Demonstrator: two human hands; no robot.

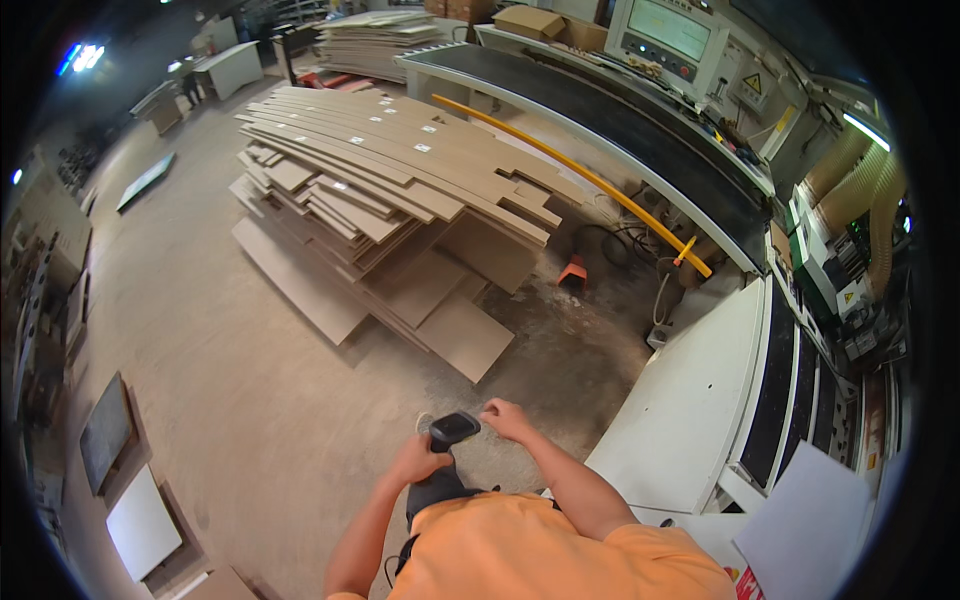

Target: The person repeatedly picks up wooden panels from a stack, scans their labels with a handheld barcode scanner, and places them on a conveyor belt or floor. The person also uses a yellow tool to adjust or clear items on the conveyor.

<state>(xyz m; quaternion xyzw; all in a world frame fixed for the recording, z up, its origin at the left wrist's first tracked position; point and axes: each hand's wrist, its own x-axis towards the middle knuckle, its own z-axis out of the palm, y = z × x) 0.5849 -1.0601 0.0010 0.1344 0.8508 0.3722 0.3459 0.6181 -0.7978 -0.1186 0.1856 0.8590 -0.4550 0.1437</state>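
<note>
My left hand (pixel 418 460) is wrapped round the grip of a black handheld barcode scanner (pixel 455 428), held in front of my body with its head tilted up to the right. Just right of the scanner's head, and apart from it, is my right hand (pixel 508 419). Its fingers are curled together; anything between them is too small to make out. Ahead of both hands stands a large stack of cut wood-coloured boards (pixel 370 150), uneven in length, with several small white labels (pixel 422 148) on the top ones.
A long machine with a black conveyor belt (pixel 600 110) and a yellow rail (pixel 590 175) runs along the right. An orange foot pedal (pixel 573 274) and cables lie on the floor beneath it. White panels (pixel 143 522) lean at lower left; a control screen (pixel 668 30) stands at the back.
</note>
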